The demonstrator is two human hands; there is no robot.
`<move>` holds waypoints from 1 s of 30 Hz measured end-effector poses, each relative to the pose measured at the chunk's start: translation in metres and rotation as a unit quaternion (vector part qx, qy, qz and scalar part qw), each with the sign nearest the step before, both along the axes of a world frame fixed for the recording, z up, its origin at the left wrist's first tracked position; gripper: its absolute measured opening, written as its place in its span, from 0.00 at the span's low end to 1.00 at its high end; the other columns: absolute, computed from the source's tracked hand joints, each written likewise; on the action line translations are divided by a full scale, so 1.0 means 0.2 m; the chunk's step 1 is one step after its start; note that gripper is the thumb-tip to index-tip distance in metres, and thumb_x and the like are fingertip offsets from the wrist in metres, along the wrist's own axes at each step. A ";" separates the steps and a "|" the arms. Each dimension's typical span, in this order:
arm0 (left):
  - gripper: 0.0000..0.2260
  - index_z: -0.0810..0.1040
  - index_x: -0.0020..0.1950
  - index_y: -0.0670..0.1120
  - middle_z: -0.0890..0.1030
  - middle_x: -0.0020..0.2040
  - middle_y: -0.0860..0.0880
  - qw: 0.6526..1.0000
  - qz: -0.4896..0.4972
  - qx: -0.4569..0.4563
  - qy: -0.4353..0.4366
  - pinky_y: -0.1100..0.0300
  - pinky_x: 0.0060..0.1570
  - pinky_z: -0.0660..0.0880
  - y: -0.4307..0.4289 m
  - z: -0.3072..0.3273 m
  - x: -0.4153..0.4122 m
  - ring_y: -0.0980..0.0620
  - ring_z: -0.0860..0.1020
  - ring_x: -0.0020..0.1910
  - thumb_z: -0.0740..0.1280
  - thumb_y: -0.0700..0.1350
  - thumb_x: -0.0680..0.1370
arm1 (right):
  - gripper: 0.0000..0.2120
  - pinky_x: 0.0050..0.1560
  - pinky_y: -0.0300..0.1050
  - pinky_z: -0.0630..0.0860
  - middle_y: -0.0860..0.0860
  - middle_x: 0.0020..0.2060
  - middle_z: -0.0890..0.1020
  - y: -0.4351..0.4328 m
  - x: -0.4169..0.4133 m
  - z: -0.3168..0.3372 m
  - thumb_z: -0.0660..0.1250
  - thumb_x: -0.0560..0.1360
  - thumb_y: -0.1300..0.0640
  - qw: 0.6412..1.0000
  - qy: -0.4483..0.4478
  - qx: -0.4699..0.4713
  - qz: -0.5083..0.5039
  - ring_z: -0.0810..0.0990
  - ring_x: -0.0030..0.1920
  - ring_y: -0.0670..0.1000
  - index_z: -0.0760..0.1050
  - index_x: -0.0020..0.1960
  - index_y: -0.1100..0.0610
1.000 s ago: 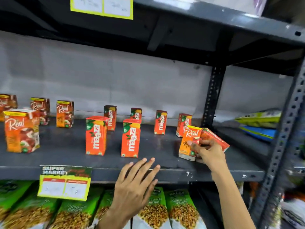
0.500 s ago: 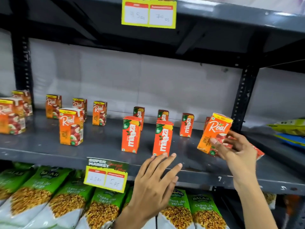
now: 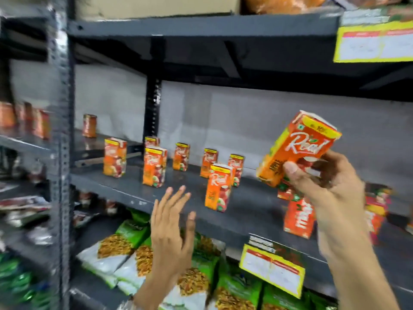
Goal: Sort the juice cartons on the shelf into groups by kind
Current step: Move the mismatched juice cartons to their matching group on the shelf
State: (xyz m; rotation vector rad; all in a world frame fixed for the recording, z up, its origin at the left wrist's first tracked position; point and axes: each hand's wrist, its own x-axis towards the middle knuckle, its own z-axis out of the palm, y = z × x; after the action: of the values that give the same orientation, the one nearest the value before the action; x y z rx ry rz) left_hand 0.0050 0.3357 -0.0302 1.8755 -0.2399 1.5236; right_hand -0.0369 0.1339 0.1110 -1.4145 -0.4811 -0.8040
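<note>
My right hand (image 3: 328,189) grips an orange Real apple juice carton (image 3: 299,146), tilted, in the air above the right part of the grey shelf (image 3: 252,211). A second carton seems tucked under it in the same hand. Several Real cartons stand upright on the shelf, the nearest one (image 3: 218,187) just left of my right hand. Red Maaza cartons (image 3: 298,218) stand on the shelf below and behind my right hand, partly hidden by it. My left hand (image 3: 172,224) hovers open in front of the shelf edge, holding nothing.
Green snack bags (image 3: 134,247) fill the shelf below. A yellow price tag (image 3: 271,268) hangs on the shelf edge, and another (image 3: 373,43) on the shelf above. A perforated steel upright (image 3: 59,130) stands at the left, with orange cans (image 3: 89,125) on the neighbouring shelf.
My right hand has lifted the Real carton off the shelf and carried it left and up. The view has swung left, bringing the Real group into the middle. My left hand stayed open.
</note>
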 end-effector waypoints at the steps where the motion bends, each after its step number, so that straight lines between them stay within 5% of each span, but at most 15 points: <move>1: 0.17 0.68 0.67 0.49 0.71 0.67 0.52 1.000 0.010 -0.025 0.010 0.40 0.66 0.62 0.10 -0.01 0.02 0.52 0.62 0.71 0.55 0.51 0.79 | 0.18 0.41 0.29 0.76 0.44 0.44 0.81 0.12 0.05 0.00 0.72 0.66 0.59 1.000 0.003 -0.003 0.010 0.80 0.40 0.37 0.72 0.54 0.52; 7: 0.17 0.68 0.66 0.50 0.69 0.69 0.50 0.996 0.072 0.015 0.058 0.46 0.70 0.57 0.48 -0.13 0.17 0.53 0.59 0.73 0.52 0.54 0.80 | 0.16 0.45 0.37 0.76 0.43 0.40 0.79 0.72 0.37 -0.08 0.71 0.69 0.62 0.993 0.077 -0.093 0.012 0.78 0.37 0.35 0.66 0.50 0.51; 12: 0.16 0.70 0.64 0.51 0.72 0.66 0.49 0.988 0.098 0.106 0.053 0.45 0.70 0.56 0.53 -0.20 0.26 0.51 0.62 0.71 0.53 0.54 0.80 | 0.23 0.62 0.56 0.72 0.55 0.59 0.78 0.99 0.60 -0.22 0.69 0.71 0.58 0.956 0.177 -0.231 -0.017 0.76 0.61 0.56 0.63 0.61 0.58; 14: 0.16 0.72 0.62 0.50 0.74 0.65 0.48 0.988 0.103 0.103 0.049 0.46 0.71 0.56 0.53 -0.20 0.28 0.50 0.64 0.70 0.53 0.54 0.80 | 0.30 0.65 0.55 0.70 0.57 0.63 0.74 1.03 0.64 -0.25 0.68 0.71 0.58 0.946 0.204 -0.251 -0.030 0.72 0.65 0.57 0.59 0.68 0.61; 24: 0.17 0.72 0.62 0.50 0.75 0.64 0.47 0.988 0.107 0.098 0.060 0.46 0.72 0.55 0.55 -0.22 0.31 0.51 0.64 0.70 0.51 0.55 0.81 | 0.26 0.64 0.54 0.71 0.55 0.64 0.76 1.03 0.68 -0.30 0.67 0.73 0.58 0.937 0.265 -0.226 -0.020 0.73 0.65 0.57 0.61 0.67 0.57; 30: 0.18 0.71 0.64 0.48 0.73 0.65 0.48 0.992 0.103 0.067 0.033 0.50 0.73 0.52 0.54 -0.19 0.25 0.51 0.61 0.72 0.51 0.54 0.80 | 0.26 0.65 0.43 0.69 0.48 0.66 0.72 0.97 0.51 -0.32 0.65 0.74 0.57 0.964 0.162 -0.204 -0.057 0.71 0.66 0.49 0.62 0.70 0.55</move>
State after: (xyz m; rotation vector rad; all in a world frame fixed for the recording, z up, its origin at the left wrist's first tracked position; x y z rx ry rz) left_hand 0.0554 0.4431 -0.0686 2.1086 -0.1245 1.6105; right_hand 0.0650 0.3281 0.0479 -1.9325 -0.3211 -0.5641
